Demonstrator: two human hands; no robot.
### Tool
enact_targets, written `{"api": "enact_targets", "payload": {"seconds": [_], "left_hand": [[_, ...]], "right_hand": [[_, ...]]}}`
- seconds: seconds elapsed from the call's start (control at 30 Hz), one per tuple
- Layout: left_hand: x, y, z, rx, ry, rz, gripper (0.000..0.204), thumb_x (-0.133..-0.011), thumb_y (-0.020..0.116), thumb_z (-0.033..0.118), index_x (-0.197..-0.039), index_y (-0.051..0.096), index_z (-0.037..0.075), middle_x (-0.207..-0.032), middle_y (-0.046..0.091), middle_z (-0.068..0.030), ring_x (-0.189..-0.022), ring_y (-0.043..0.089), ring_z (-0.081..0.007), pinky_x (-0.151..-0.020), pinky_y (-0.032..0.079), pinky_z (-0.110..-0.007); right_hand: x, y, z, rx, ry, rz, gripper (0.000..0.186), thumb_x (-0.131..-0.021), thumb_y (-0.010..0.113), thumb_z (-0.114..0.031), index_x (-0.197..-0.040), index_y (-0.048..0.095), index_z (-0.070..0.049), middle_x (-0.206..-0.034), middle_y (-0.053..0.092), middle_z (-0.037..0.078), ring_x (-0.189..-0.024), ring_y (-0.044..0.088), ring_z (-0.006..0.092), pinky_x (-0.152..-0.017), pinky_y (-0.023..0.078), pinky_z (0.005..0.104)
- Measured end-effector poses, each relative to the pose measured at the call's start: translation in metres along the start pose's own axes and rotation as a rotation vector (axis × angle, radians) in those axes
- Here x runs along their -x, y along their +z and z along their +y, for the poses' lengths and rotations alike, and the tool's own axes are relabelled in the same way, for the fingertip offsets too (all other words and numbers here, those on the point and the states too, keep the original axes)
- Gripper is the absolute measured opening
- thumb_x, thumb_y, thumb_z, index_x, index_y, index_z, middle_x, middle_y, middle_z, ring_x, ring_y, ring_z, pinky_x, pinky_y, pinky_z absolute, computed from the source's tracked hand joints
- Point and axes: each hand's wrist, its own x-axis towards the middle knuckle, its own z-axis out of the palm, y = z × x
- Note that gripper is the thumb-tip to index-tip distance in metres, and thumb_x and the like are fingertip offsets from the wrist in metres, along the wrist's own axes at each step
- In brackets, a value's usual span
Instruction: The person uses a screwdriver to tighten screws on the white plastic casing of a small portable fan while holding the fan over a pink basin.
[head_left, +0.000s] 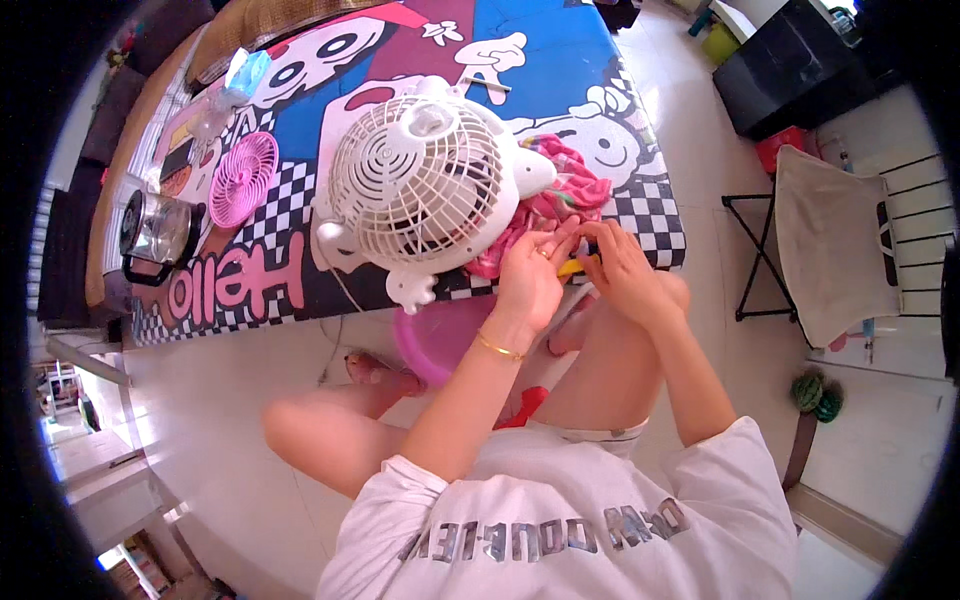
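Note:
At the table's near edge, my left hand (535, 275) and my right hand (628, 272) meet, fingertips pinched together. What the fingertips hold is hidden or too small to make out. A slim yellow object (574, 267) shows between the hands, its kind unclear. Just behind them a crumpled pink patterned cloth (575, 185) lies on the table. To the left of my hands stands a white fan (415, 180) with a round slatted grille and small rounded, limb-like projections around its body.
On the patterned tablecloth (400, 60) lie a pink round fan grille (243, 180), a glass jug (158, 235) and a tissue pack (247, 75). Below the edge is a pink basin (437, 345) near my legs. At right stands a folding chair (835, 240).

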Motion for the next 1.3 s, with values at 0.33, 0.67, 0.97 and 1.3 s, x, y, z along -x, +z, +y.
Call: {"api": "enact_targets", "payload": {"seconds": [0.33,0.67,0.97,1.3], "left_hand": [[0.019,-0.004,0.02,0.019,-0.088,-0.081,0.038,-0.087,0.045,0.02,-0.123,0.046,0.008,-0.135,0.045,-0.0121,-0.128,0.038,-0.0225,-0.104,0.031,-0.045],[0.03,-0.02,0.039,0.035,-0.016,0.067,0.048,-0.094,0.043,0.033,-0.135,0.037,0.009,-0.136,0.044,-0.0122,-0.123,0.046,-0.0206,-0.104,0.039,-0.044],[0.05,-0.037,0.052,-0.056,-0.021,0.246,0.04,-0.093,0.049,0.022,-0.129,0.043,0.006,-0.131,0.048,-0.0147,-0.115,0.054,-0.0234,-0.091,0.05,-0.034],[0.091,-0.059,0.1,-0.518,0.149,0.433,0.034,-0.093,0.05,0.024,-0.122,0.049,0.005,-0.114,0.059,-0.0078,-0.101,0.059,-0.0203,-0.079,0.053,-0.036]], "right_hand": [[-0.007,-0.005,0.012,-0.144,0.079,-0.166,0.034,-0.086,0.059,-0.029,-0.113,0.046,-0.012,-0.068,0.062,0.009,-0.063,0.062,0.032,-0.054,0.047,0.0389],[-0.046,-0.051,0.019,-0.435,-0.018,0.322,0.027,-0.089,0.056,-0.027,-0.094,0.059,-0.001,-0.076,0.043,0.0,-0.06,0.037,0.0117,-0.059,0.031,0.0199],[-0.091,-0.037,-0.002,-0.869,0.047,0.412,0.018,-0.094,0.052,-0.019,-0.102,0.045,-0.005,-0.085,0.053,0.004,-0.076,0.051,0.0092,-0.068,0.042,0.0216],[-0.079,-0.016,-0.039,-1.269,0.249,0.226,0.018,-0.089,0.06,-0.012,-0.099,0.049,-0.003,-0.087,0.056,0.004,-0.074,0.057,0.0081,-0.065,0.047,0.0206]]}}
